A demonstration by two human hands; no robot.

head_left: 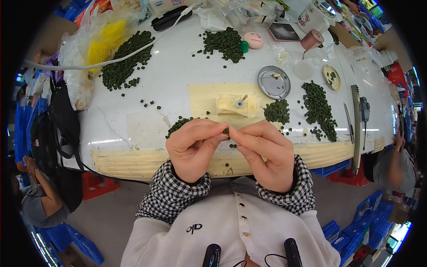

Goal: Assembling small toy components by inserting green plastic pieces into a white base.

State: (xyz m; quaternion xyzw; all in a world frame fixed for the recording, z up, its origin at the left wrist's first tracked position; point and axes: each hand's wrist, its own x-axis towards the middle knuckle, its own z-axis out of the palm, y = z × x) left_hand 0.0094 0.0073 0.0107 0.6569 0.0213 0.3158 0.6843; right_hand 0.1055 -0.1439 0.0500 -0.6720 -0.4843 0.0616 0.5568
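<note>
Near the table's front edge, both of my hands come together at the fingertips. A small dark green piece [226, 131] sits between them, too small to make out fully. My left hand [190, 149] pinches it between thumb and index finger. The fingertips of my right hand [270, 155] close in on its other side. Just beyond stands a block wrapped in yellowish tape [227, 105] with an upright pin [243, 100]. One heap of small green pieces [178, 126] lies partly hidden behind my left hand, another [276, 112] beyond my right.
Larger heaps of green pieces [129, 58] [224, 44] [319, 109] lie farther out. At right are a round metal tin [274, 82], a small dish [331, 77], tweezers [349, 123] and a screwdriver [364, 111]. A white cable [133, 54] crosses the far left. Co-workers sit either side.
</note>
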